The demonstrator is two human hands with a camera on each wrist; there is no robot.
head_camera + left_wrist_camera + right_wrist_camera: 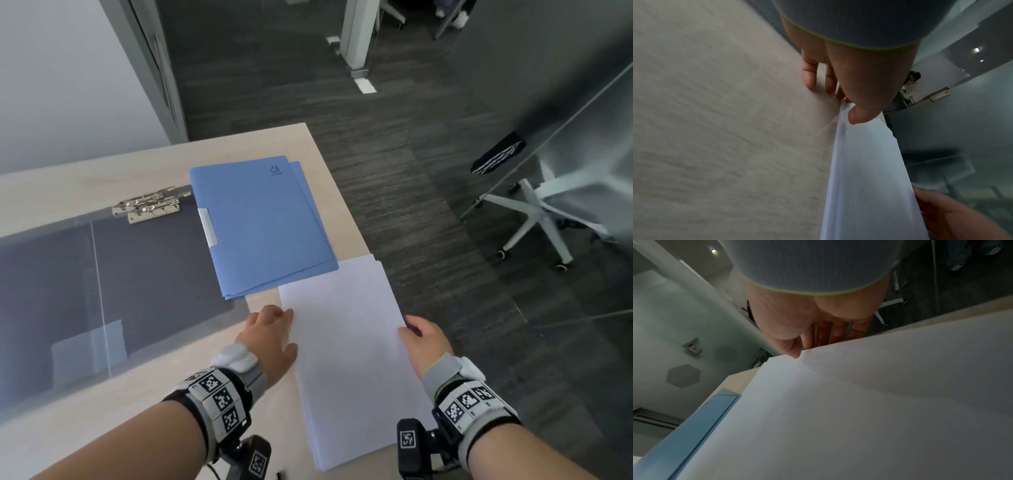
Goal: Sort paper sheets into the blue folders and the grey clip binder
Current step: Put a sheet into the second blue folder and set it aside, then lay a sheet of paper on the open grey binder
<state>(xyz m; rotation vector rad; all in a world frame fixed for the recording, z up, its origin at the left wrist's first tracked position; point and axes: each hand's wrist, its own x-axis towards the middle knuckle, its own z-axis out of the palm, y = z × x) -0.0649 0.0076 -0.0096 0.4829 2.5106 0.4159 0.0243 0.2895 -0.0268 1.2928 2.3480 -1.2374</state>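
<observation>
A stack of white paper sheets [349, 349] lies at the table's right edge, its right side hanging over the floor. My left hand [286, 330] pinches the stack's left edge; in the left wrist view the thumb [857, 116] lies on top of the paper [865, 178] and the fingers reach the table beside it. My right hand [416, 334] grips the right edge, thumb [793, 352] on top and fingers beneath the sheets [859, 410]. Blue folders [263, 222] lie stacked just beyond the paper. The grey clip binder [147, 267] lies open to their left, with its metal clip [147, 205] at the far end.
The binder's clear cover flap [44, 291] spreads over the left of the wooden table [102, 394]. Right of the table edge is dark carpet, with a white office chair [548, 219] behind a glass wall.
</observation>
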